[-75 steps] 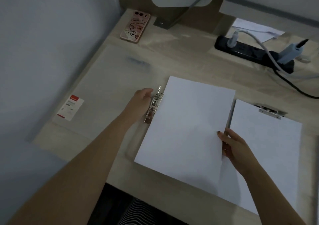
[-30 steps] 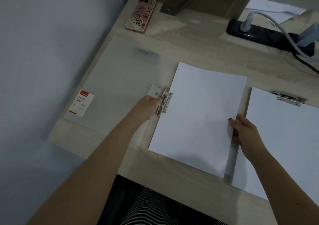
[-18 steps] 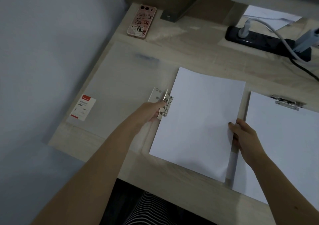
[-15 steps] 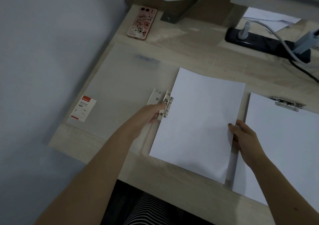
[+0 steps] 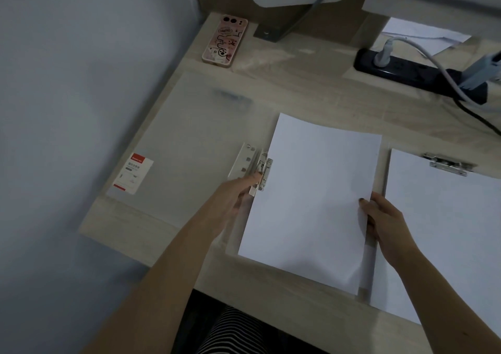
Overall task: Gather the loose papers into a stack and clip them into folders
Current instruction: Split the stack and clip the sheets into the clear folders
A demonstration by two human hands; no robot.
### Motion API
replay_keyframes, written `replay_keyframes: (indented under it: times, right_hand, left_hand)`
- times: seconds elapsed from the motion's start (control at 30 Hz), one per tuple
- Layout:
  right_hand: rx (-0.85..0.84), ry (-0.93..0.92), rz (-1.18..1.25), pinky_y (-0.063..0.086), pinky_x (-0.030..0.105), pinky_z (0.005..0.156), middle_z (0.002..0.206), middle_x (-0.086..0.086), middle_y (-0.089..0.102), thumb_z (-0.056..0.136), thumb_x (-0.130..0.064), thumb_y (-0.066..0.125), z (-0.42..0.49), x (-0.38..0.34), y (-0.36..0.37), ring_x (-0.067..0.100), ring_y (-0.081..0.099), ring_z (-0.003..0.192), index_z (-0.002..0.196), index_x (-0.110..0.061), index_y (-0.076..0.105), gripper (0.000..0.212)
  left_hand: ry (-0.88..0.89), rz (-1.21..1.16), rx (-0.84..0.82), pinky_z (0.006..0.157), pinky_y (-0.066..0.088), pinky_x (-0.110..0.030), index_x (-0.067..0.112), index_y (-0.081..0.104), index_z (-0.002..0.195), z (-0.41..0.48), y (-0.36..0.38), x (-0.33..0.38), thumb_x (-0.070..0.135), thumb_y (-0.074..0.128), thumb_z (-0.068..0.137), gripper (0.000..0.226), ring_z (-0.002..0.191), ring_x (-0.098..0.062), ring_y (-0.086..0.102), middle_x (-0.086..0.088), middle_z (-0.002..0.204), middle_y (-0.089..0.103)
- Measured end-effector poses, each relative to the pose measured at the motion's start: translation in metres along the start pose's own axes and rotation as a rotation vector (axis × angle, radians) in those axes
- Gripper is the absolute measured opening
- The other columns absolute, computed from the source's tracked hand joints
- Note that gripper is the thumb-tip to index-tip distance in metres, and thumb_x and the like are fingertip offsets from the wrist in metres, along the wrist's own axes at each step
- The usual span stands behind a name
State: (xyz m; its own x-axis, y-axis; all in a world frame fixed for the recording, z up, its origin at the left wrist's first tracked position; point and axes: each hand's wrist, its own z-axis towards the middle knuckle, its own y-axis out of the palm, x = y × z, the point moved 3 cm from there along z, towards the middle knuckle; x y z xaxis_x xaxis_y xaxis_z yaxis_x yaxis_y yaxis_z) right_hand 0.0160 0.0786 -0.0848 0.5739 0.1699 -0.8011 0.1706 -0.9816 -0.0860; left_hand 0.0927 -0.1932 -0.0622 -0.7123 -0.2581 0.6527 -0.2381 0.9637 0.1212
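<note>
desk (image 5: 311, 93) pale wood | left: clear folder (image 5: 189, 150) lying open, flat; red-and-white label on it | right: second folder (image 5: 447, 231), paper under its clip | back: phone (image 5: 225, 41), pink case, face down; black power strip (image 5: 406, 71); loose sheet (image 5: 423, 35) behind it

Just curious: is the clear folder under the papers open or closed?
Open: the folder's cover lies flat left of the metal clip, papers on the other half.

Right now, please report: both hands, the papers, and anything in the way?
Left hand on metal clip, grip unclear. Right hand pinches paper stack at right edge. Stack lies on open folder, left edge at clip. Nothing blocks the clip.
</note>
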Motion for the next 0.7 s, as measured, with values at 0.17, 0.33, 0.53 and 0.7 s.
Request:
replay_keyframes:
  times: [0.17, 0.33, 0.53, 0.7]
  right_hand:
    - [0.014, 0.003, -0.011, 0.044, 0.010, 0.042, 0.053, -0.012, 0.060, 0.095, -0.013, 0.048, 0.0016, 0.0027, -0.0020, -0.004, 0.056, 0.044, 0.082, -0.019, 0.059, 0.019]
    - [0.006, 0.006, -0.016, 0.046, 0.011, 0.045, 0.056, -0.013, 0.064, 0.096, -0.013, 0.047, 0.0023, 0.0041, -0.0025, -0.002, 0.061, 0.050, 0.094, -0.014, 0.061, 0.014]
    - [0.006, 0.015, -0.031, 0.049, 0.012, 0.049, 0.061, -0.013, 0.066, 0.096, -0.013, 0.048, 0.0036, 0.0055, -0.0029, 0.000, 0.064, 0.055, 0.101, -0.012, 0.061, 0.015]
    - [0.015, 0.023, -0.024, 0.054, 0.014, 0.055, 0.082, -0.002, 0.066, 0.095, -0.014, 0.049, 0.0041, 0.0061, -0.0029, 0.012, 0.065, 0.072, 0.110, -0.012, 0.062, 0.020]
  left_hand:
    - [0.023, -0.028, 0.043, 0.072, 0.052, -0.012, 0.016, 0.067, 0.094, -0.0031, -0.0029, -0.0035, 0.014, 0.057, 0.089, 0.011, 0.075, 0.002, 0.065, 0.010, 0.083, 0.068]
    - [0.083, -0.037, 0.124, 0.058, 0.050, -0.007, 0.014, 0.067, 0.095, -0.0028, -0.0013, -0.0059, 0.005, 0.060, 0.086, 0.014, 0.070, 0.005, 0.066, 0.002, 0.091, 0.068]
    - [0.141, -0.041, 0.142, 0.057, 0.048, -0.005, 0.021, 0.067, 0.090, -0.0047, -0.0030, -0.0065, 0.004, 0.065, 0.083, 0.019, 0.069, 0.007, 0.067, 0.009, 0.082, 0.071]
    - [0.158, 0.014, 0.211, 0.055, 0.045, -0.002, 0.015, 0.069, 0.093, -0.0023, -0.0019, -0.0061, 0.004, 0.068, 0.079, 0.017, 0.062, 0.008, 0.065, 0.010, 0.076, 0.070]
